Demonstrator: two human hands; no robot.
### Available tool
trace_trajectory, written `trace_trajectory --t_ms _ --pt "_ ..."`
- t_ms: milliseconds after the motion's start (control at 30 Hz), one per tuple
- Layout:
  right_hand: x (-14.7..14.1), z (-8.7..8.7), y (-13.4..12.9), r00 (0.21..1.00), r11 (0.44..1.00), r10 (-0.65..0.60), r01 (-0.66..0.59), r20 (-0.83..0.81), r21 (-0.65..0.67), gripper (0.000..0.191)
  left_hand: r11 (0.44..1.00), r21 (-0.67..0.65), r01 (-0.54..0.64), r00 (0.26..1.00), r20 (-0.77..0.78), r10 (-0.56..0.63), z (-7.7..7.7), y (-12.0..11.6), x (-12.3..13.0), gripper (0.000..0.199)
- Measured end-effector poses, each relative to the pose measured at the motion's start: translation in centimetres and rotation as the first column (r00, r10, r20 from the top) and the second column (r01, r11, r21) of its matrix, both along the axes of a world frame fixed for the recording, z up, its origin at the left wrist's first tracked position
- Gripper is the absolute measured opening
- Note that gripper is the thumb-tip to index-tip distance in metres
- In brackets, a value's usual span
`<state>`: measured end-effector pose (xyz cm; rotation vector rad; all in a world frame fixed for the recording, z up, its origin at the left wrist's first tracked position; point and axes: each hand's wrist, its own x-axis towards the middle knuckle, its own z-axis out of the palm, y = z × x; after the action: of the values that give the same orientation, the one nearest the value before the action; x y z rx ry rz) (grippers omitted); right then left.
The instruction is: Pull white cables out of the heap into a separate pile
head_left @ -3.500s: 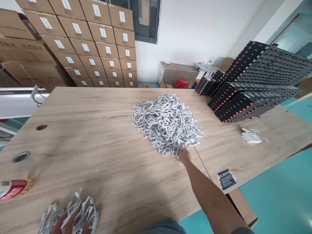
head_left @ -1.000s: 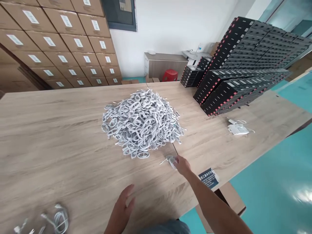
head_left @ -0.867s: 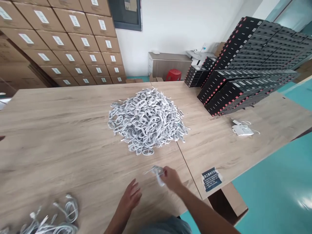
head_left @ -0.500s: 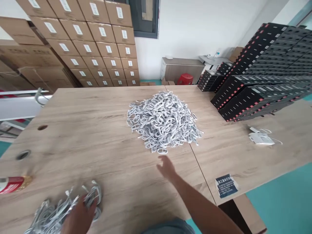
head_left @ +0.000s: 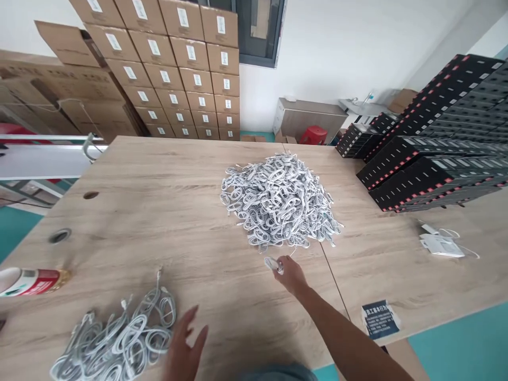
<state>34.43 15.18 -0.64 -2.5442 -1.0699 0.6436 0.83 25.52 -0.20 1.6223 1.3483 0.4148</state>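
My right hand is closed on a small coiled white cable, just in front of a large heap of coiled white cables on the wooden table. Beside a smaller, looser pile of white cables at the lower left is my left hand, its thumb and fingers apart and nothing between them. Several cable plugs stick up from that smaller pile.
A red-labelled container lies at the left table edge. Black boxes are stacked at the right, near a white device with a cord. A dark printed sheet is on the front right. Cardboard cartons stand behind.
My right hand has taken hold of a coiled cable at the heap's front edge. My left hand has let go of the smaller pile and moved right. The view has shifted slightly.
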Motion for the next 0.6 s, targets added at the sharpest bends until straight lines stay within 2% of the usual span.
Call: trace_trajectory --t_ms 33,67,133,200,233,267,300,367,467,533,600 --pt "-0.8 0.3 -0.7 1.000 0.999 0.017 -0.017 -0.002 0.036 0.016 0.973 -0.232 -0.011 0.993 0.110 0.038 0.1 -0.9 1.6 0.067" --pt "-1.7 0.5 -1.4 0.999 0.995 0.038 -0.037 -0.004 0.092 0.016 0.897 -0.442 0.005 0.975 0.200 0.094 0.3 -1.8 3.2 0.070" --pt "-3.9 1.0 -2.5 0.997 0.967 0.079 -0.075 -0.009 0.242 0.015 0.685 -0.725 0.074 0.925 0.307 0.225 0.7 -3.4 6.3 0.072" --pt "-6.2 1.4 -3.5 0.992 0.925 0.125 -0.104 -0.034 0.366 0.016 0.484 -0.857 0.176 0.875 0.362 0.322 1.0 -4.6 9.0 0.072" --pt "-7.2 1.5 -3.9 0.986 0.911 0.157 -0.121 -0.061 0.393 0.018 0.410 -0.885 0.219 0.855 0.377 0.357 1.0 -5.0 10.1 0.070" --pt "-8.2 1.7 -4.2 0.976 0.903 0.194 -0.140 -0.095 0.407 0.022 0.359 -0.900 0.246 0.839 0.383 0.385 0.9 -5.3 11.0 0.065" --pt "-9.1 1.8 -4.6 0.964 0.897 0.229 -0.156 -0.133 0.413 0.027 0.337 -0.909 0.247 0.829 0.378 0.412 0.7 -5.4 11.6 0.058" --pt "-10.2 1.8 -5.4 0.944 0.891 0.261 -0.155 -0.201 0.426 0.035 0.355 -0.918 0.178 0.822 0.337 0.459 0.0 -5.3 12.2 0.042" --pt "-10.7 1.6 -6.6 0.951 0.886 0.208 -0.086 -0.226 0.455 0.021 0.391 -0.919 0.052 0.839 0.253 0.482 -1.0 -4.6 11.5 0.028" --pt "-10.6 1.7 -7.1 0.959 0.871 0.202 -0.084 -0.196 0.485 0.018 0.400 -0.916 0.009 0.852 0.216 0.477 -1.3 -3.9 10.8 0.028" --pt "-10.7 2.4 -7.1 0.951 0.844 0.259 -0.138 -0.169 0.519 0.019 0.399 -0.917 0.006 0.858 0.209 0.468 -1.3 -3.3 10.2 0.034"
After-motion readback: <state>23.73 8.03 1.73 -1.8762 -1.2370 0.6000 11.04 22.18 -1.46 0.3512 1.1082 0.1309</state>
